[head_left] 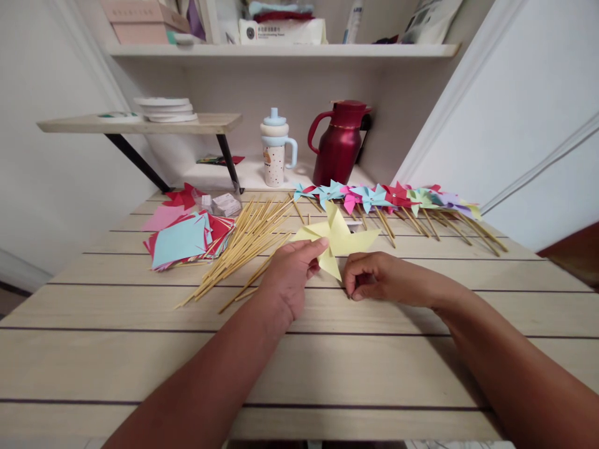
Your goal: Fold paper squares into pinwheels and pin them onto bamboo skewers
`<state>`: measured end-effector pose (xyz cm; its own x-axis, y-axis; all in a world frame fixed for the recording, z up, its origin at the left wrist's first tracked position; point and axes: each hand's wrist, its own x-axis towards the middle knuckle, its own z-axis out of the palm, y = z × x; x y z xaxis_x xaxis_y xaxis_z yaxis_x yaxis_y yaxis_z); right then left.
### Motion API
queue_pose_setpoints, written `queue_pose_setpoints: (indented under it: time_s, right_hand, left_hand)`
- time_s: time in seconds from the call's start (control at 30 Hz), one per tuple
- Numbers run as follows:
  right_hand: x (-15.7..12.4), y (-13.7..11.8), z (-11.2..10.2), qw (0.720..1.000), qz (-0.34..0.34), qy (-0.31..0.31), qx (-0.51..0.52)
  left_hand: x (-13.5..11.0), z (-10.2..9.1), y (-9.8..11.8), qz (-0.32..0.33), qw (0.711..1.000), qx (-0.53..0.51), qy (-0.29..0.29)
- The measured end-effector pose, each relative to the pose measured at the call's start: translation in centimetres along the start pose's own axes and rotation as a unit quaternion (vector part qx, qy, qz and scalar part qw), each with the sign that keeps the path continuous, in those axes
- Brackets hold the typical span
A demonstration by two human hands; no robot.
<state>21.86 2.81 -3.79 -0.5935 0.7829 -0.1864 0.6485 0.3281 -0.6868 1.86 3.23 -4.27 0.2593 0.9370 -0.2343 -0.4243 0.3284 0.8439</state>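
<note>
A pale yellow paper pinwheel [340, 237] with folded blades is pinched in my left hand [292, 268], thumb on its near face. My right hand [381, 277] is just to the right of it, low over the table, with thumb and forefinger pressed together. Something tiny and dark shows at those fingertips, too small to name. Left of my left hand lies a loose heap of thin wooden sticks [241, 249]. Beyond them is a stack of coloured paper squares [180, 240], light blue on top.
Finished pinwheels on sticks, such as a light blue one [372, 197], lie in a row at the back right. Behind stand a blue-lidded cup [274, 153] and a red jug [339, 146]. A small raised shelf [210, 123] overhangs the table's back left.
</note>
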Motion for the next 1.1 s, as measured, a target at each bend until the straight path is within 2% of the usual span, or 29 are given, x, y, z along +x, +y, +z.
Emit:
queue_pose_setpoints:
  time_s: [0.77, 1.1]
  right_hand:
    - [-0.01, 0.78, 0.29, 0.998, 0.022, -0.007, 0.056]
    - [0.22, 0.59, 0.74, 0.998, -0.005, -0.007, 0.055]
  left_hand:
    - [-0.13, 0.21, 0.00, -0.001, 1.000, 0.017, -0.006]
    - [-0.09, 0.17, -0.03, -0.004, 1.000, 0.012, -0.004]
